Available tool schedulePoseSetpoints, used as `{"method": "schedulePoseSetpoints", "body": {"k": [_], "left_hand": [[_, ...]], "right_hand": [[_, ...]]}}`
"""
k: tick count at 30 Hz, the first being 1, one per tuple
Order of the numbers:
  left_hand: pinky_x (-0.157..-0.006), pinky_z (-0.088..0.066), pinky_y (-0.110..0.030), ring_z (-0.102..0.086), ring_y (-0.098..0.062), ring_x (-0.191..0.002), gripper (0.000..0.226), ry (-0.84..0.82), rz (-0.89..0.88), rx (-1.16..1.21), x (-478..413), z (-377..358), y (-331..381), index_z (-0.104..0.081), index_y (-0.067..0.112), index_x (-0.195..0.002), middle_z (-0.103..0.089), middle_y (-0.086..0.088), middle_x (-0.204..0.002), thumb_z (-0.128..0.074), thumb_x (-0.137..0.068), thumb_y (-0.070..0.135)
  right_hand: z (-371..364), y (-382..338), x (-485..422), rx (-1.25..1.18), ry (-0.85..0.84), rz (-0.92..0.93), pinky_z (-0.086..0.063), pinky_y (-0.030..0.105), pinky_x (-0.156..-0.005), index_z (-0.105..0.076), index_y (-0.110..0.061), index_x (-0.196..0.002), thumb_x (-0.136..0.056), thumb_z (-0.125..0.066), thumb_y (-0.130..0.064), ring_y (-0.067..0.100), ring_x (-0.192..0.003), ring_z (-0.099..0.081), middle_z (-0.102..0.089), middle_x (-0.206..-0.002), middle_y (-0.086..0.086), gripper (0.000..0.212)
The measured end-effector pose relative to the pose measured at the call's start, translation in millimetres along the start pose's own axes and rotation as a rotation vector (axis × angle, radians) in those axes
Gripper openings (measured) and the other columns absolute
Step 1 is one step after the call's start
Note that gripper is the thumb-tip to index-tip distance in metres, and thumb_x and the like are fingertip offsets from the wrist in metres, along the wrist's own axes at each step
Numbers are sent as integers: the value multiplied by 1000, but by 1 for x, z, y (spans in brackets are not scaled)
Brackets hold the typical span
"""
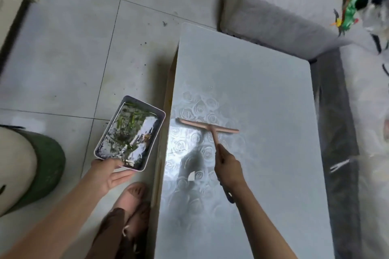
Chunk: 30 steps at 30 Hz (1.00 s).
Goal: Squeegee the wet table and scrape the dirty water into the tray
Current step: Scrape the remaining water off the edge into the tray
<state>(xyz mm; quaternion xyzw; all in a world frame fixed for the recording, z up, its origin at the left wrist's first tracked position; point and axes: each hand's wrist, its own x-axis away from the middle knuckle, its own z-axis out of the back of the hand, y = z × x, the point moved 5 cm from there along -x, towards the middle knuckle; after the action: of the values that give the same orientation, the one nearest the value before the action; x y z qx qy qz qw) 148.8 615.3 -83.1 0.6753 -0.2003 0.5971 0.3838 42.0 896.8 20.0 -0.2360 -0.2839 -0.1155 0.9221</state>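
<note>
Here, right hand fingers curl round the squeegee, blade crosswise on table; left hand pinches the tray.

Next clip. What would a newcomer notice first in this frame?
The eye lands first on the pink T-shaped squeegee, its blade on the glossy pale rose-patterned table and its handle gripped by the right hand. Next, left of the table's edge and over the tiled floor, the left hand holds a rectangular pink-rimmed tray of dirty water with green scraps.
</note>
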Motion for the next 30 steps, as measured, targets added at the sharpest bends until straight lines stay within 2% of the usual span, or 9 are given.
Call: {"method": "schedulePoseSetpoints", "body": {"k": [3, 5, 7, 11, 14, 19, 23, 28, 30], "left_hand": [[-38, -53, -34, -67, -31, -47, 11, -33, 15, -44, 22, 7, 1, -51, -4, -95, -58, -24, -104, -42, -91, -9], [-41, -55, -36, -67, -32, -47, 11, -70, 4, -103, 48, 0, 3, -51, -1, -91, -57, -25, -103, -42, -93, -8], [-58, -59, -40, -67, -32, -48, 12, -64, 34, -103, 60, 6, 2, -50, -2, -98, -57, -27, -106, -42, -93, -8], [-85, -45, -47, -68, -35, -55, 28, -69, 48, -179, 93, -2, -2, -44, -2, -120, -58, -28, -109, -40, -93, -8], [-88, -45, -46, -67, -32, -49, 27, -77, 23, -257, 111, -7, -1, -42, -2, -120, -57, -28, -109, -38, -94, -8], [-88, -44, -45, -68, -32, -50, 22, -82, 10, -332, 121, -12, -11, -45, -3, -114, -58, -28, -106, -37, -94, -6], [-92, -45, -46, -68, -31, -51, 15, -105, 18, -363, 118, -21, -20, -51, -3, -99, -69, -25, -76, -38, -94, -5], [-54, -57, -43, -69, -32, -55, 15, -141, 20, -379, 110, -31, -31, -52, -2, -94, -70, -25, -71, -38, -93, -6], [-52, -56, -43, -70, -33, -56, 15, -155, 22, -399, 107, -39, -34, -52, -2, -93, -70, -24, -70, -38, -93, -6]], "right_hand": [[-31, 14, 37, 82, -35, 72, -50, 39, -63, -4, -57, -144, -98, -28, -13, 26, -63, -57, -62, -77, 11, 68], [-36, 37, 75, 70, -70, 40, -49, 37, -63, 4, -58, -143, -98, -28, -14, 26, -65, -58, -62, -75, 10, 70], [-49, 45, 96, 5, -88, 56, -49, 32, -66, -9, -53, -146, -101, -31, -21, 23, -69, -60, -64, -77, 6, 59], [-23, 90, 130, -123, 46, -31, -45, 28, -85, -43, -23, -142, -100, -42, -35, 25, -109, -62, -68, -117, 4, 43], [2, 143, 152, -139, 99, -151, -46, 27, -76, -54, -17, -131, -94, -56, -36, 24, -93, -66, -71, -103, 8, 41], [28, 229, 181, 49, -2, -193, -43, 30, -71, -60, -20, -114, -91, -60, -35, 23, -87, -64, -65, -83, -5, 28], [3, 256, 184, 299, -117, -70, -46, 30, -73, -47, -33, -129, -95, -46, -41, 16, -97, -60, -57, -111, -13, 35], [-52, 209, 152, 191, -41, 39, -47, 35, -70, -39, -31, -139, -96, -41, -35, 23, -97, -61, -53, -117, -4, 43], [-67, 182, 132, 124, -35, 83, -48, 36, -71, -40, -30, -139, -96, -42, -35, 25, -97, -61, -54, -115, -2, 43]]}}
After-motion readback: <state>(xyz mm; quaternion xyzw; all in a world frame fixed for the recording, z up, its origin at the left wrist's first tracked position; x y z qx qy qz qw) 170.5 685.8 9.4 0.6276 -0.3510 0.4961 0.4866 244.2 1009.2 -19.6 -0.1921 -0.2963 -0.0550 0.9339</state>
